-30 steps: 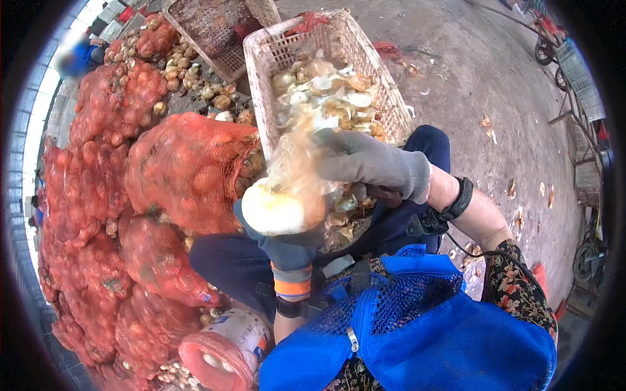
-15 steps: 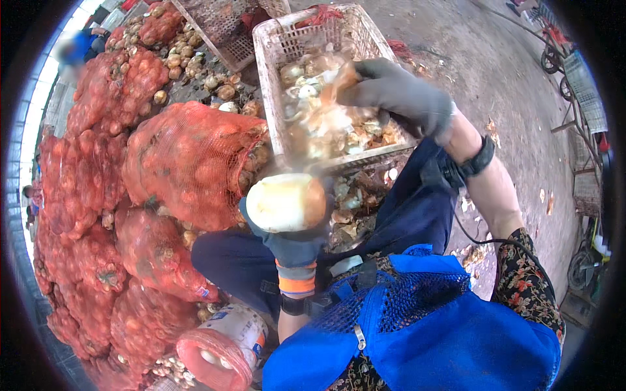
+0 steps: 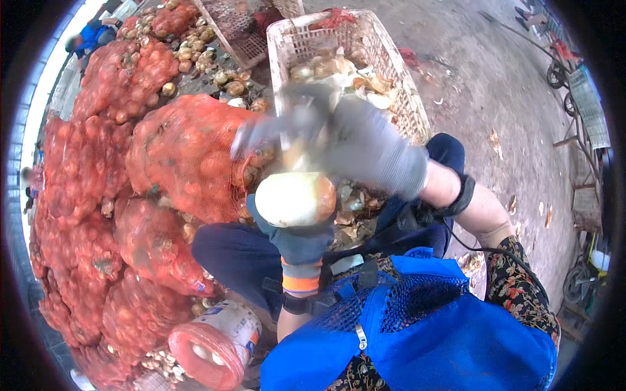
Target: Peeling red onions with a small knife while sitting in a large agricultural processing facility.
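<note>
My left hand [image 3: 297, 244], in a dark glove with an orange cuff, is closed around a large onion [image 3: 295, 199]. Most of the onion is bare and white, with a brown patch on its right side. Just above it is my right hand [image 3: 365, 140], in a grey glove, its fingers smeared by motion. A blurred grey streak reaches leftward from those fingers, and I cannot make out whether it is a finger or a tool. Behind this hand stands a white plastic crate [image 3: 417, 107] with loose onion skins [image 3: 375, 85] in it.
Red mesh sacks full of onions [image 3: 189, 156] are piled on the left. A bucket with a pink rim [image 3: 205, 355] holds a few pale onions at lower left. Another crate [image 3: 244, 32] leans at the back, near loose onions [image 3: 195, 49]. A person [image 3: 94, 39] is at far left.
My right hand has swept left and nearer, from over the crate to just above the onion. My left hand still holds the onion in nearly the same place. The view has shifted slightly.
</note>
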Demonstrator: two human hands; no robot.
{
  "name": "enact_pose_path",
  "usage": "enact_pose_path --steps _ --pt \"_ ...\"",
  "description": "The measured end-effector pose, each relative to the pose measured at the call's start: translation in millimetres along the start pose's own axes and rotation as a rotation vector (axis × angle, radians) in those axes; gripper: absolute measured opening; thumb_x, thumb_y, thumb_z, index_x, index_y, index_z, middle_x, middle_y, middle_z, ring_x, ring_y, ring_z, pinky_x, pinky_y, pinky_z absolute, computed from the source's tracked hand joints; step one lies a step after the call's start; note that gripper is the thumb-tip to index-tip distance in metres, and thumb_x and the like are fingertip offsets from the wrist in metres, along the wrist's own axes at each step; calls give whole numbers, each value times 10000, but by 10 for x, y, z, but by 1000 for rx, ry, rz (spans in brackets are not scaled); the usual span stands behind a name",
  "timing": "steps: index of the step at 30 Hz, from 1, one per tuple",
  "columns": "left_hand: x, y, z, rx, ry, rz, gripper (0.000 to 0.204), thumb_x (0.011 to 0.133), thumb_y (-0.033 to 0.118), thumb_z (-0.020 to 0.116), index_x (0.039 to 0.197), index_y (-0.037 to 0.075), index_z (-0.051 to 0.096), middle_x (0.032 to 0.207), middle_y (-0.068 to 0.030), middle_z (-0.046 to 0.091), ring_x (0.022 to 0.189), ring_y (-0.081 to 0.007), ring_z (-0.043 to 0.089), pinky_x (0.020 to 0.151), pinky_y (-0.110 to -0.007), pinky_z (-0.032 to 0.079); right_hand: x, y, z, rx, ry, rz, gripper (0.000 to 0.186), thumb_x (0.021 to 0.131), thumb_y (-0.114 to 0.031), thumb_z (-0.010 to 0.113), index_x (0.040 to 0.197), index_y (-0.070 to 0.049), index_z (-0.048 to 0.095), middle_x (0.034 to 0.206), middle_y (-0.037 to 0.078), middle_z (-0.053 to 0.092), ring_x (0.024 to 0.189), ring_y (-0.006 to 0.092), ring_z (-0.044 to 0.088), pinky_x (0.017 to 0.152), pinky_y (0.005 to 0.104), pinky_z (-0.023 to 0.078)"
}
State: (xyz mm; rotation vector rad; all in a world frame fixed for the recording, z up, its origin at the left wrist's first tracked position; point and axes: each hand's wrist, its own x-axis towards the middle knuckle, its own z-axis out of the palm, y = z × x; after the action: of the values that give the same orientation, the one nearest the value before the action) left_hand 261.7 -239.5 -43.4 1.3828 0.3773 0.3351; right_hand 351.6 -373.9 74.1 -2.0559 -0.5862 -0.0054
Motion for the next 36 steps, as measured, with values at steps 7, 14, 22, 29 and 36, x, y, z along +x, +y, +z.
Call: enact_pose_path --steps 7,14,22,29,36 --pt "-21 139 -1 -1068 -199 -557 753 823 654 380 1315 84 372 1245 -138 496 1126 -274 501 1007 -426 370 -187 1369 -242 156 -237 205 660 798 -431 670 1226 -12 392 906 103 645 881 285 634 755 382 506" --pt "-33 313 -46 -837 -208 -324 502 785 294 635 1205 52 503 1177 -98 570 1116 -231 518 1007 -401 365 -469 518 76 568 -395 328 472 821 -262 628 1170 32 509 908 83 630 835 150 572 710 292 473" --pt "-116 622 -205 -481 -402 -527 571 817 301 614 1261 -5 428 1232 -128 533 1134 -233 519 971 -371 409 -553 427 -48 864 -386 523 493 798 -317 683 1179 -46 526 834 -9 582 663 52 502 510 187 403" --pt "-157 467 -289 211 -433 198 586 807 288 621 1287 26 410 1249 -118 519 1122 -236 520 969 -383 402 -412 63 -312 217 -538 296 562 750 -385 721 1132 -15 540 959 71 637 883 147 581 724 307 467" --pt "-162 222 -399 658 -419 532 660 767 265 667 1318 42 379 1197 -103 551 1048 -235 552 917 -384 422 -370 -78 -331 -264 -445 356 609 764 -545 644 1026 -6 537 788 181 614 791 307 636 679 363 480"
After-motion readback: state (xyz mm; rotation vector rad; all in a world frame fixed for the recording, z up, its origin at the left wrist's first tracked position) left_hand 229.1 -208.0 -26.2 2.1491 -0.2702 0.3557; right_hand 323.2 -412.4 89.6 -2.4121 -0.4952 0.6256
